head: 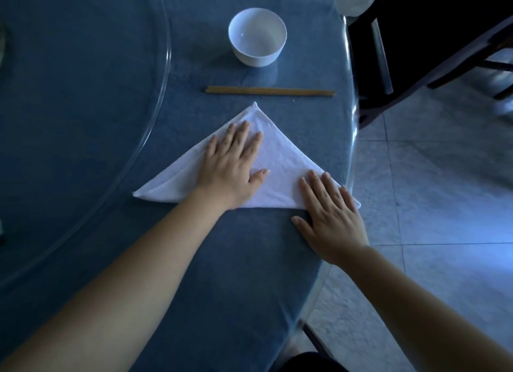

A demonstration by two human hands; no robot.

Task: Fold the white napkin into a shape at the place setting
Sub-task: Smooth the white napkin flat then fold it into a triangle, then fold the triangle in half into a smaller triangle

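Note:
The white napkin [280, 160] lies flat on the blue table [111, 122], folded into a triangle with its apex pointing away from me and its long folded edge nearest me. My left hand [233, 163] rests palm down on the left-middle of the triangle, fingers spread. My right hand [330, 213] presses flat over the triangle's right corner, with its thumb on the tablecloth below the edge. Neither hand grips the cloth.
A pair of wooden chopsticks [270, 91] lies crosswise just beyond the napkin's apex. Behind them stands an empty white bowl [257, 37]. A glass turntable rim [163, 74] curves along the left. The table edge runs down the right, with a dark chair [433, 47] beyond it.

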